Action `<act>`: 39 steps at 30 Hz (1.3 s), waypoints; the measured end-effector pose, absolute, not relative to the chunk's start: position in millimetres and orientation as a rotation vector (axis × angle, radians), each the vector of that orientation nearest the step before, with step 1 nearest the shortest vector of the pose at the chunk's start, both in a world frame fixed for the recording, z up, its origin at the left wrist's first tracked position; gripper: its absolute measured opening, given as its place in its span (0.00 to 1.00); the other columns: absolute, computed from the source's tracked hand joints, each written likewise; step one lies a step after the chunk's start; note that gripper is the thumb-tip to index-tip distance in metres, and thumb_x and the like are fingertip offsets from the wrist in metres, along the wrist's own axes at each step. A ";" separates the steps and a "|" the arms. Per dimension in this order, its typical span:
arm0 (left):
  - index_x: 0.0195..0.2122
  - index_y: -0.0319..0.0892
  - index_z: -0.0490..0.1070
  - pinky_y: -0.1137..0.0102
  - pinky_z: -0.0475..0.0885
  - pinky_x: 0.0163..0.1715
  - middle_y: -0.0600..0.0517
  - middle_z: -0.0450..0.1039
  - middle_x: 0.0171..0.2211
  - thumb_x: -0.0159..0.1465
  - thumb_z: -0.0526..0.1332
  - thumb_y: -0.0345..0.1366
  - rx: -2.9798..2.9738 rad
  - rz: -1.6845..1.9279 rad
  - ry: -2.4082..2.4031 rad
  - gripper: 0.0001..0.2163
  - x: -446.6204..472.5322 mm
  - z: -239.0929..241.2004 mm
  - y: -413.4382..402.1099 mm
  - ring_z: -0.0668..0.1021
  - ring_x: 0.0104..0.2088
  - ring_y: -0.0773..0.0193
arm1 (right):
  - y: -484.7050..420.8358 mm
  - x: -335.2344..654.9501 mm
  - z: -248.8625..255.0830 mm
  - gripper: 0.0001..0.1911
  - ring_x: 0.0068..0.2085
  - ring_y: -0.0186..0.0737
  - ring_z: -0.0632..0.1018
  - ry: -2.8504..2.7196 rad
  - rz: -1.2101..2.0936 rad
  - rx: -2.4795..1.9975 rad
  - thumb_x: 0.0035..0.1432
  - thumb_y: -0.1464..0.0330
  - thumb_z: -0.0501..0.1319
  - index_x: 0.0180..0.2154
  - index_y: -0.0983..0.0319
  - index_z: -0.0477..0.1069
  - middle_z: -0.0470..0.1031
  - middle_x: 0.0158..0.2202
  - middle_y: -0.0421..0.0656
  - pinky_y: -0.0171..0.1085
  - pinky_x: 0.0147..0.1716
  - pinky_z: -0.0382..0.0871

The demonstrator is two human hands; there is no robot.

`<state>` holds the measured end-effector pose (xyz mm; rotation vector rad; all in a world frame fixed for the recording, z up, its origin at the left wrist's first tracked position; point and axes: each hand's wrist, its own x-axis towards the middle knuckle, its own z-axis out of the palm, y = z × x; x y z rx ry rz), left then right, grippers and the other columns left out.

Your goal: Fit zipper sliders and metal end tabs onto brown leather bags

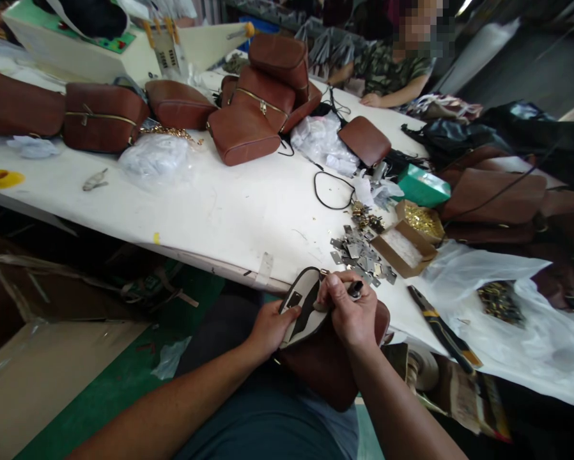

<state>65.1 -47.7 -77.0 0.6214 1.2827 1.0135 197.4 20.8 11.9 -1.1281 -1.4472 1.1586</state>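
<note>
A brown leather bag (325, 367) rests on my lap, its flap turned up so the pale lining (302, 300) shows. My left hand (270, 327) grips the left edge of that flap, fingers closed. My right hand (348, 310) is closed round a small dark tool (355, 289) and presses on the top of the flap. Just beyond lies a heap of several small grey metal plates (361, 252) at the table's near edge.
The white table (220, 211) carries several finished brown bags (248, 121), an open cardboard box (404, 246) with gold fittings, a green box (424, 186), a black cord loop (333, 190), pliers (443, 332) and plastic bags. Another person sits at the far side (392, 73).
</note>
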 end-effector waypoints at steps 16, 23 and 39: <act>0.26 0.39 0.73 0.71 0.60 0.28 0.54 0.70 0.24 0.53 0.70 0.47 0.463 1.039 1.299 0.15 68.6 -79.0 -35.7 0.69 0.26 0.66 | 44.1 162.3 -10.1 0.22 0.23 0.37 0.76 -1.060 1.003 -1.196 0.66 0.46 0.60 0.34 0.57 0.63 0.69 0.22 0.34 0.38 0.28 0.72; 0.24 0.40 0.71 0.71 0.60 0.26 0.55 0.69 0.22 0.53 0.69 0.48 0.476 1.031 1.289 0.15 67.6 -73.6 -34.8 0.68 0.24 0.66 | 33.4 159.6 -6.0 0.20 0.23 0.36 0.73 -1.233 1.057 -1.165 0.67 0.52 0.63 0.30 0.57 0.64 0.69 0.22 0.35 0.37 0.27 0.68; 0.18 0.42 0.65 0.72 0.53 0.24 0.56 0.61 0.19 0.54 0.67 0.49 0.601 1.058 1.353 0.19 68.1 -79.9 -33.6 0.63 0.24 0.68 | 20.2 156.3 0.7 0.18 0.27 0.40 0.75 -1.580 0.979 -1.136 0.65 0.52 0.65 0.30 0.57 0.71 0.74 0.24 0.40 0.41 0.32 0.73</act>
